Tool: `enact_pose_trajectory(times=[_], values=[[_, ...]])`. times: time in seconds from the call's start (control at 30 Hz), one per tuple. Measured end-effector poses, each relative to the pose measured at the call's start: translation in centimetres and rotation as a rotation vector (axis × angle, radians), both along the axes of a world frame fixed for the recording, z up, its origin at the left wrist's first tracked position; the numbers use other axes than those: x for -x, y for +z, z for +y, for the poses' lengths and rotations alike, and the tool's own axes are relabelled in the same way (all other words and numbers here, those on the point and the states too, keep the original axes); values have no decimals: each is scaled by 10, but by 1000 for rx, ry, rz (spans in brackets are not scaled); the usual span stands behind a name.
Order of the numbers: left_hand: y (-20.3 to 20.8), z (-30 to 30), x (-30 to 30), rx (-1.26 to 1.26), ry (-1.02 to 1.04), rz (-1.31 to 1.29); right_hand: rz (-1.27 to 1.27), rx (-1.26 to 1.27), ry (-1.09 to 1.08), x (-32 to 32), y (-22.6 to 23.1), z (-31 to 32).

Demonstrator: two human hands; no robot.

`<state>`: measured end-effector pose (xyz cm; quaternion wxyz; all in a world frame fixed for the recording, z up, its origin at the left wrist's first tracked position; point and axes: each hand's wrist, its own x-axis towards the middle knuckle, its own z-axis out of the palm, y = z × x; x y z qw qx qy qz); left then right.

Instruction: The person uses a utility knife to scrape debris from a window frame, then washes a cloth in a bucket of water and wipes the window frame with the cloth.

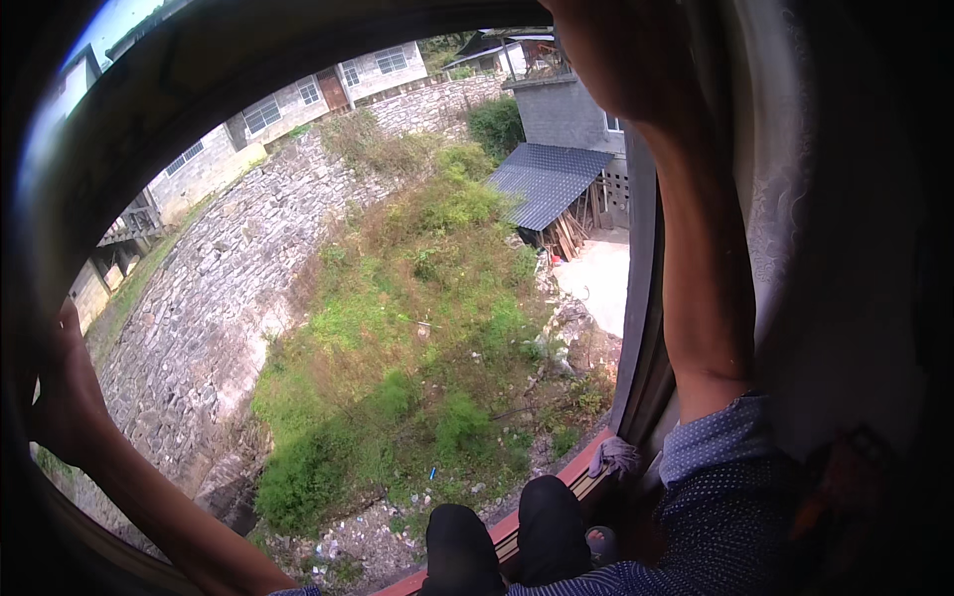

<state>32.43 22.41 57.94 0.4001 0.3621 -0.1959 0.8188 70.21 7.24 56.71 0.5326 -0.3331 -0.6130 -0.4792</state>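
I am at an open window, with its dark frame (648,328) curving around the view. My left hand (68,397) is raised at the far left, close to the frame; one digit points up, and the others are lost in shadow. My right arm reaches up along the right side of the frame. At the top, my right hand (618,60) is near the upper right corner, its fingers cut off or dark. Whether either hand grips the frame is not visible. A crumpled greyish-purple cloth (614,457) lies on the reddish sill (505,528), below my right arm.
My dark-trousered knees (461,552) are at the sill, beside a grey slipper (601,544). A pale patterned curtain (777,179) hangs at right. Far below outside are a weedy slope (397,298), a stone wall (234,258) and a shed with a dark corrugated roof (549,181).
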Motion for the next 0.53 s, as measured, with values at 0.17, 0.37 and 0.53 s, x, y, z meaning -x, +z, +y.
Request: enact_pose_trajectory(times=[0.17,0.37,0.53], values=[[-62,27,24,-11,-366,-72,80,-45,-234,-5,-36,-1],[-115,35,17,76,-352,-79,54,22,-130,-10,-49,-7],[-140,55,8,154,-361,-11,154,211,-140,-26,-65,-25]])
